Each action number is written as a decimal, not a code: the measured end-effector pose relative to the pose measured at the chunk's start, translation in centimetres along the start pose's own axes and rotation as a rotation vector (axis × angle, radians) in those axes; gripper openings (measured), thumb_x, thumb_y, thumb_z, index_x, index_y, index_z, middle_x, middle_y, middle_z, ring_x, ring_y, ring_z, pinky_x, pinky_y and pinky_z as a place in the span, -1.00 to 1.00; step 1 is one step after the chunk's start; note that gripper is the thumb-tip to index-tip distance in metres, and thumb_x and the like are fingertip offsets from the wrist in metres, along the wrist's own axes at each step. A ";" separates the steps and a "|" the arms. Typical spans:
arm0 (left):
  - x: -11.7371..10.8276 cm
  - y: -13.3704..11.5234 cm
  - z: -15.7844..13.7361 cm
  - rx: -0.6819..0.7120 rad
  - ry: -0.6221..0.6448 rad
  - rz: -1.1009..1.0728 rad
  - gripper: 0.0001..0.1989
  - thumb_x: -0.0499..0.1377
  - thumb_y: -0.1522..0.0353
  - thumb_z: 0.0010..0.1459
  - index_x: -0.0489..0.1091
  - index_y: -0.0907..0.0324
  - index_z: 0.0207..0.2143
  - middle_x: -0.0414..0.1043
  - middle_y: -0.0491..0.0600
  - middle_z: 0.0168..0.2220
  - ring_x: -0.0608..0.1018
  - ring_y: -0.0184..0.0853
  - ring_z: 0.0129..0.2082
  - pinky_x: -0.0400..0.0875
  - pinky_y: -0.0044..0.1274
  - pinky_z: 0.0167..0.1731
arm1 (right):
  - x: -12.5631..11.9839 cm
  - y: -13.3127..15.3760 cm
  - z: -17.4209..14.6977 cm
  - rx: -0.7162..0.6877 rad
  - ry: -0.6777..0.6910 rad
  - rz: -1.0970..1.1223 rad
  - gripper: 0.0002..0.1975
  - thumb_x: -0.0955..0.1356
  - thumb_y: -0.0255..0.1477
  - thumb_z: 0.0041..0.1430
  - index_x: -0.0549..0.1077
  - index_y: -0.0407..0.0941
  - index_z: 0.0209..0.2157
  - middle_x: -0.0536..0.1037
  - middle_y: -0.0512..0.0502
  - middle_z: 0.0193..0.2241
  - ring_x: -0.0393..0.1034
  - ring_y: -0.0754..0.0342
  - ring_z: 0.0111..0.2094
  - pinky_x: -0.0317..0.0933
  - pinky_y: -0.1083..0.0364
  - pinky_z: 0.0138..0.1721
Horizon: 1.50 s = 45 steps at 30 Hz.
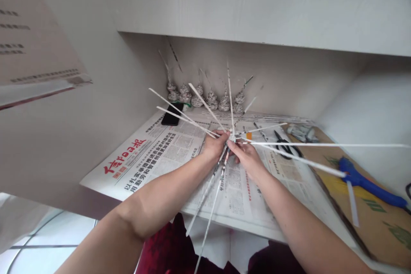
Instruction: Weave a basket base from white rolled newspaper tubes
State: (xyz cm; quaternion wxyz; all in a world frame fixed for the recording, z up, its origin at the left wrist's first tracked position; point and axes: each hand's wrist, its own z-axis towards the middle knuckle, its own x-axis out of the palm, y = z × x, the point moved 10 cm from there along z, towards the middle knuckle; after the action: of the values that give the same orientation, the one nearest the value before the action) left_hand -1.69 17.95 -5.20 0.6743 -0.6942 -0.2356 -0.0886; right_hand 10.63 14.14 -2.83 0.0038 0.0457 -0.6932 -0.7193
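Observation:
Between my two hands is a woven centre of rolled paper sticks, held just above the newspaper. Thin white and printed sticks spread out from it like spokes in every direction, two of them hanging down past the table's front edge. My left hand is closed on the left side of the centre, thumb on top. From the right, my right hand pinches the near right side with its thumb over the weave. The fingers beneath the work are partly hidden.
Several small gourd-shaped woven paper pieces stand along the back wall. A black phone lies at the left. Loose paper sticks, black scissors and a blue glue gun on cardboard lie to the right. A shelf panel overhangs the back.

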 end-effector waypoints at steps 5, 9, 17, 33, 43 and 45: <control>1.0 0.8 -0.7 -0.028 0.072 0.011 -0.71 0.37 0.29 -0.16 0.34 0.20 -0.44 0.38 -0.17 -0.59 0.42 -0.44 -0.61 0.31 -0.58 -0.55 | -1.5 -1.2 0.2 0.039 -0.249 0.206 -0.59 0.50 -0.06 -0.18 0.47 -0.11 -0.48 0.42 0.05 -0.67 0.19 0.15 -0.67 -0.01 0.14 -0.67; 2.2 0.4 -1.3 -0.048 0.173 -0.019 -0.69 0.40 0.30 -0.21 0.35 0.23 -0.49 0.42 -0.12 -0.55 0.45 -0.43 -0.56 0.35 -0.57 -0.50 | -2.5 -1.9 0.1 0.066 -0.367 0.342 -0.58 0.54 -0.13 -0.27 0.50 -0.12 -0.42 0.51 0.02 -0.58 0.25 0.14 -0.64 0.06 0.13 -0.68; 4.3 0.6 -2.3 -0.196 0.410 -0.013 -0.64 0.46 0.29 -0.25 0.42 0.24 -0.41 0.46 -0.07 -0.45 0.51 -0.38 -0.46 0.44 -0.51 -0.41 | -5.0 -0.8 0.9 0.057 -0.400 0.313 -0.66 0.54 -0.21 -0.28 0.45 -0.12 -0.53 0.45 0.03 -0.69 0.22 0.15 -0.71 0.03 0.14 -0.73; 3.9 1.4 -1.5 -0.229 0.452 0.135 -0.62 0.46 0.34 -0.22 0.48 0.27 -0.32 0.53 -0.02 -0.51 0.52 -0.43 -0.59 0.47 -0.57 -0.49 | -6.1 -1.3 3.0 0.089 -0.151 0.164 -0.65 0.55 -0.21 -0.29 0.45 -0.15 -0.58 0.41 0.04 -0.72 0.16 0.21 -0.73 -0.08 0.20 -0.74; 3.3 1.3 -1.4 -0.223 0.435 0.106 -0.61 0.50 0.33 -0.39 0.49 0.32 -0.46 0.51 0.00 -0.46 0.54 -0.39 -0.50 0.49 -0.54 -0.45 | -4.5 -0.4 2.0 -0.037 -0.158 0.023 -0.65 0.52 -0.16 -0.21 0.45 -0.13 -0.61 0.31 0.10 -0.76 0.11 0.22 -0.71 -0.02 0.17 -0.69; 3.2 0.9 -1.3 -0.201 0.410 0.099 -0.64 0.48 0.35 -0.38 0.49 0.31 -0.48 0.51 -0.01 -0.48 0.53 -0.39 -0.51 0.48 -0.53 -0.44 | -4.2 -0.4 1.9 -0.029 -0.145 0.020 -0.68 0.52 -0.17 -0.21 0.48 -0.13 -0.58 0.37 0.08 -0.73 0.17 0.19 -0.69 0.03 0.16 -0.66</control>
State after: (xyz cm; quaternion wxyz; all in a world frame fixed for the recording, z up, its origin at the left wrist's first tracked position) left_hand 1.76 17.33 -4.54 0.6390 -0.7362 -0.0493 -0.2175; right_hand 14.73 16.31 -2.90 -0.0384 -0.0135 -0.6814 -0.7307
